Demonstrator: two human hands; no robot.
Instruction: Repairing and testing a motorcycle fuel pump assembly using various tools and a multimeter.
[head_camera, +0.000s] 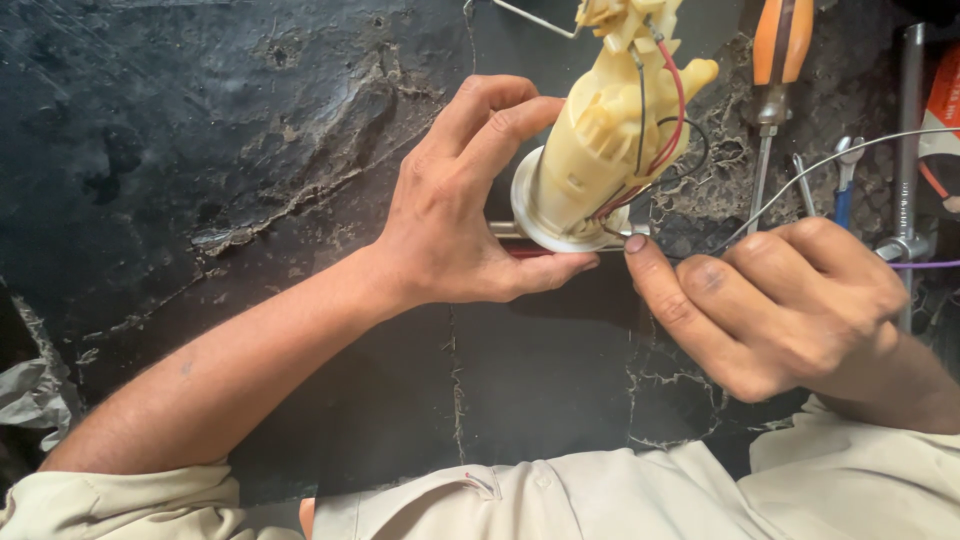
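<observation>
Orange-handled screwdriver (772, 75) and blue-handled tool (843, 190) on cracked black surface (200, 150)

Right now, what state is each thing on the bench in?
Cream plastic pump unit: tilted, its round base held off the bench.
Left hand: grip closed around the pump unit's base.
Right hand: fingertips pinching at the wires by the base.
Red and black wires: attached, running along the pump unit.
Orange-handled screwdriver: lying untouched on the bench.
Black bench top: cracked and peeling.

The left hand (450, 215) grips a cream plastic pump (600, 140); the right hand (780, 300) pinches its wires (668, 130).
</observation>
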